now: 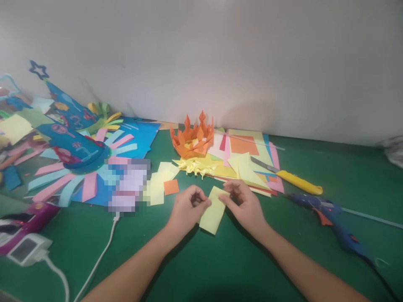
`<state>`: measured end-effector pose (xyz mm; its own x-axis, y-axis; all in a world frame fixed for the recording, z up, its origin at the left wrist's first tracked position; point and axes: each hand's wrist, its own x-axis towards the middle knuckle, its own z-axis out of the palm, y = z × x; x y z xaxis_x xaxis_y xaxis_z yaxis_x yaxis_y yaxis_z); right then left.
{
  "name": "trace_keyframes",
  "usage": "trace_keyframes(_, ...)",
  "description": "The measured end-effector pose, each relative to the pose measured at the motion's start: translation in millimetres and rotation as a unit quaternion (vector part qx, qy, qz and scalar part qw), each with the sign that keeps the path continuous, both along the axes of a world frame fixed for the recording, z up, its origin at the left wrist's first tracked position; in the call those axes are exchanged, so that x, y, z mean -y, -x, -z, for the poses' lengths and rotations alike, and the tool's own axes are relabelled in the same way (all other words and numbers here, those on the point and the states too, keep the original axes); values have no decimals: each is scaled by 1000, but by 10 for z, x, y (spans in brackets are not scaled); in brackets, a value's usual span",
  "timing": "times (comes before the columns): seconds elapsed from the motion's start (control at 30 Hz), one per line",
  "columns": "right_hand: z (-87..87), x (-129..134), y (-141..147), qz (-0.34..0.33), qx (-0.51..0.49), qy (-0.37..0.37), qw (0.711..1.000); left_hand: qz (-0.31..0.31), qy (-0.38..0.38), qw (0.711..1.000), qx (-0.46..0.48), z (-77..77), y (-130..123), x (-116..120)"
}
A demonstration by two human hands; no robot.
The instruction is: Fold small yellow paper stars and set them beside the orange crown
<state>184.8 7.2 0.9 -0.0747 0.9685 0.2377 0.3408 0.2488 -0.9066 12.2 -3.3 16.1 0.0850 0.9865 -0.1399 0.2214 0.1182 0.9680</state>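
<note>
Paper [213,218]: pale yellow rectangle at clock centre, between both hands; judged light, bendable, easily creased; edges appear the soundest hold. Layers cannot be counted.
Left hand [191,205]: nine o'clock, thumb and finger pinched on the left edge; curled fingers partly hidden.
Right hand [245,205]: two o'clock, pinched at the upper right edge; fingertips behind the paper unseen.
Glue gun [325,205]: three o'clock; cord cut off by the frame.
Pixelated patch [130,184]: between nine and ten o'clock; contents unreadable.
Orange crown [192,147]: between eleven and twelve o'clock, farther off.
Cone hat [75,144]: ten o'clock; neighbouring heap cropped, blurred.
</note>
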Motion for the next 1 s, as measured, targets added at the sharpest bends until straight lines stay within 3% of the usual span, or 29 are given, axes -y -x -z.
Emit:
trace_keyframes(0.83, 19, -12, 6, -19, -12, 15, 1000, 10, -14, 1000, -12, 10, 0, 4)
trace_keyframes(1.0, 29, -43, -14, -56, -56, 62, 995, 0, -25, 1000, 9, 18, 3, 13)
